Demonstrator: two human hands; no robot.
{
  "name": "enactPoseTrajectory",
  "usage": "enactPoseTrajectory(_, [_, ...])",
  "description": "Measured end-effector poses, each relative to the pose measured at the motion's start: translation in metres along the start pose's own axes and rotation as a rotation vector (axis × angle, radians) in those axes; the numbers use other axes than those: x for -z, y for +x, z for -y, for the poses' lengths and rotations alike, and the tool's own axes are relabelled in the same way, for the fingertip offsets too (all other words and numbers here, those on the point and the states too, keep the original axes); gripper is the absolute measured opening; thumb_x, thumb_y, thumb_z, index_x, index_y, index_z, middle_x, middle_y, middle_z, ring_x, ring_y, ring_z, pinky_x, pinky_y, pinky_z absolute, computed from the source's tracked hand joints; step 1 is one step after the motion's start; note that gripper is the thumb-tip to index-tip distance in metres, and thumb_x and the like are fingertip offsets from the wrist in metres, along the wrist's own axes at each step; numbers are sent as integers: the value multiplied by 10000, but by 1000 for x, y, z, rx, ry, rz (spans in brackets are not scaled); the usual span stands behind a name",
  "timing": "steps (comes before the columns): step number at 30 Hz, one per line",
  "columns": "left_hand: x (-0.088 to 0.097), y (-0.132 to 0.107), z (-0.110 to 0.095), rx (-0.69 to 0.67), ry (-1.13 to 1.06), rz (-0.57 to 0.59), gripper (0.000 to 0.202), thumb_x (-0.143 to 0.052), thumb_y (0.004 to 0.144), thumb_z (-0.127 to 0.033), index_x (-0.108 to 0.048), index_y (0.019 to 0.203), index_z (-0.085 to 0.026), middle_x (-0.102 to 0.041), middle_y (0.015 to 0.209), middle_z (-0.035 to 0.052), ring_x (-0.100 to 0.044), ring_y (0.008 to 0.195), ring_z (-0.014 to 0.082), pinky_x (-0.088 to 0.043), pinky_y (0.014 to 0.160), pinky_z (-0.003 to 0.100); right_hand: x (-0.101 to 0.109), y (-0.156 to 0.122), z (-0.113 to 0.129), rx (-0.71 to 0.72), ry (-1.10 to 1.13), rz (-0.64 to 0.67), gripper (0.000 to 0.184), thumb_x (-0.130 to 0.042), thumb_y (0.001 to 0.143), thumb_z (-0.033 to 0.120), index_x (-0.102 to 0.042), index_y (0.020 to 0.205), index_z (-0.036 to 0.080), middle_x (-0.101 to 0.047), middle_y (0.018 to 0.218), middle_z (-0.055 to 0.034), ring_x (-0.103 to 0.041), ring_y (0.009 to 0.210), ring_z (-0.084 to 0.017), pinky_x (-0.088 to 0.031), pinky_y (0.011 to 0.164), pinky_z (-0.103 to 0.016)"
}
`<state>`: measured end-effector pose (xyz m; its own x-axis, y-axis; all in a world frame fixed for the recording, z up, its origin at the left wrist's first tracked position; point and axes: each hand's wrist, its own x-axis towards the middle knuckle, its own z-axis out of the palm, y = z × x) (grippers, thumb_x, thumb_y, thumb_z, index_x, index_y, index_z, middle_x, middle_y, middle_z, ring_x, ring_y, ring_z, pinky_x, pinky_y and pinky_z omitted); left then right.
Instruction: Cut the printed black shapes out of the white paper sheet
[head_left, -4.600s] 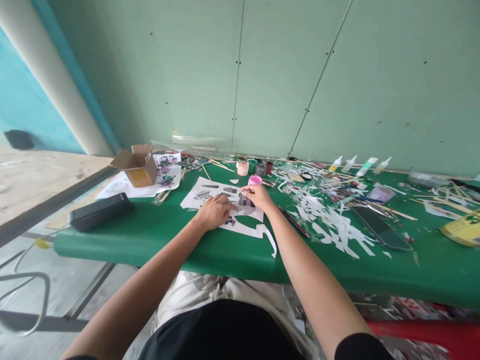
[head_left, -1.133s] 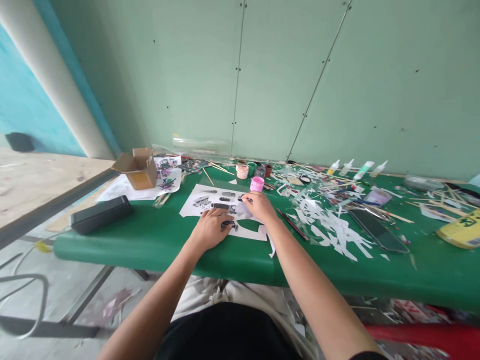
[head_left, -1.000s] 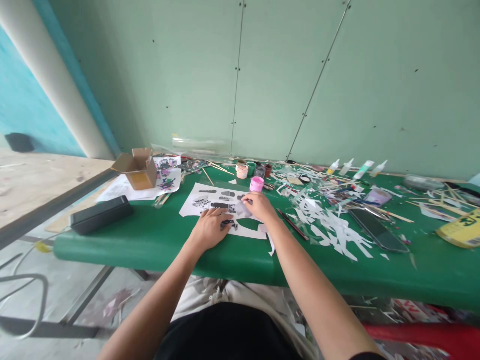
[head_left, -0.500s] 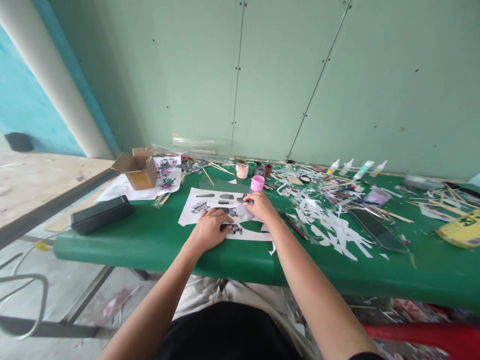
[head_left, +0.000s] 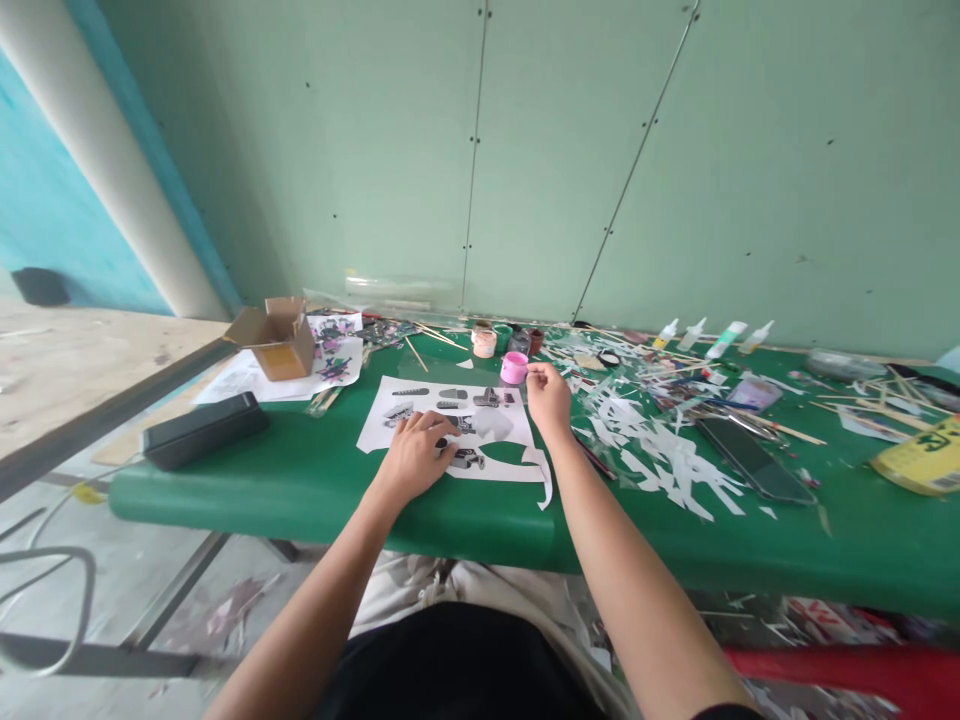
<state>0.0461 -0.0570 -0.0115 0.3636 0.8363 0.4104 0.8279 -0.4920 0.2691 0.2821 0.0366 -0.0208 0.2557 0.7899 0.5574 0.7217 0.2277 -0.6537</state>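
A white sheet [head_left: 420, 400] printed with grey and black shapes lies on the green table [head_left: 315, 485]. My left hand [head_left: 416, 455] rests on the sheet's near part, fingers lying flat on the paper beside a small dark printed figure [head_left: 466, 459]. My right hand [head_left: 549, 395] hovers at the sheet's far right corner, right next to a small pink paint pot [head_left: 514, 367]. Its fingertips are pinched together beside the pot, and I cannot make out what they hold.
More paint pots [head_left: 485, 342] stand behind the pink one. A cardboard box [head_left: 276, 335] and a black case [head_left: 201, 427] sit at the left. White paper scraps [head_left: 660, 440], wooden sticks, a dark phone [head_left: 754, 458] and small glue bottles [head_left: 705, 335] crowd the right.
My right hand has left the printed shapes in the middle of the sheet and moved right and away to the pink pot. My left hand stays pressed on the sheet, which shifted slightly.
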Motion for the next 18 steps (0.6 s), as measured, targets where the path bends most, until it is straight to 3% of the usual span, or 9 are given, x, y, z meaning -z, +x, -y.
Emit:
enactPoseTrajectory(6, [-3, 1, 1, -1, 1, 31, 237, -592, 859, -309, -679, 1078, -280, -643, 1177, 39, -561, 1085, 271, -407, 967, 468, 1, -2, 6, 41, -7, -5, 274, -401, 795, 171, -660, 875, 213, -707, 926, -77, -621, 857, -223, -480, 750, -316])
enactPoseTrajectory(9, [-3, 0, 1, -26, -2, 62, 261, -623, 837, -331, -680, 1089, -295, -623, 1246, 26, -543, 1148, 276, -370, 1024, 482, 16, 3, 7, 24, -43, -58, 302, -390, 804, 166, -664, 929, 186, -692, 991, -111, -609, 909, -242, -465, 810, -352])
enactPoseTrajectory(12, [-2, 1, 0, -35, 0, 64, 224, -610, 832, -284, -683, 1044, -267, -637, 1227, 28, -554, 1124, 266, -400, 990, 459, 41, 2, 2, -39, -122, -81, 289, -421, 804, 176, -672, 947, 178, -689, 974, -126, -609, 901, -262, -455, 802, -378])
enactPoseTrajectory(15, [-1, 2, 0, -59, 22, 40, 148, -552, 847, -231, -678, 925, -234, -679, 1086, 36, -580, 1001, 247, -446, 894, 416, 67, -17, -8, -139, -386, 81, 213, -511, 822, 263, -698, 911, 216, -698, 888, -102, -624, 807, -256, -452, 719, -364])
enactPoseTrajectory(18, [-1, 3, -1, -59, 44, 25, 147, -514, 856, -212, -656, 817, -215, -685, 953, 42, -576, 930, 244, -450, 864, 406, 83, -49, -19, -155, -633, 112, 240, -582, 821, 337, -712, 965, 196, -685, 944, -163, -629, 865, -302, -447, 725, -397])
